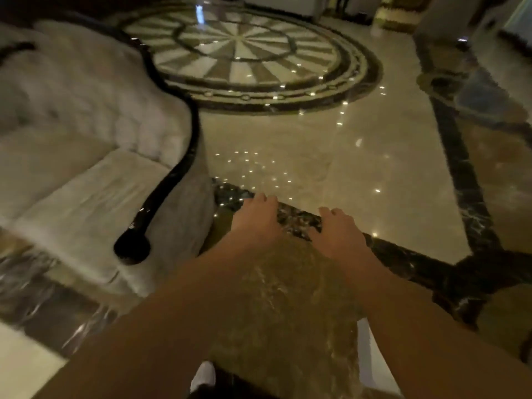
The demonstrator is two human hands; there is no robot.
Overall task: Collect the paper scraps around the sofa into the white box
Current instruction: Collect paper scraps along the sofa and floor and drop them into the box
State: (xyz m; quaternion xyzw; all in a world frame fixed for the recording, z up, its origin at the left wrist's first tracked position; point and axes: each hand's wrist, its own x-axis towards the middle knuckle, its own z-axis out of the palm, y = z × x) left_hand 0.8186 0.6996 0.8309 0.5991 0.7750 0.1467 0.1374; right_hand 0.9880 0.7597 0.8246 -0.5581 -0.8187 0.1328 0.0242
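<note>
Head view: left hand (256,217) and right hand (336,231) spread, empty, over marble floor (359,168) beside sofa (86,156). No paper scraps or white box visible. Scraps likely light, flimsy; pinch by edges.

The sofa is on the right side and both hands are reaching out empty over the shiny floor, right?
Not quite. The head view shows the sofa on the left side, not the right. The rest holds: the left hand and right hand reach out empty over the shiny floor.
</note>
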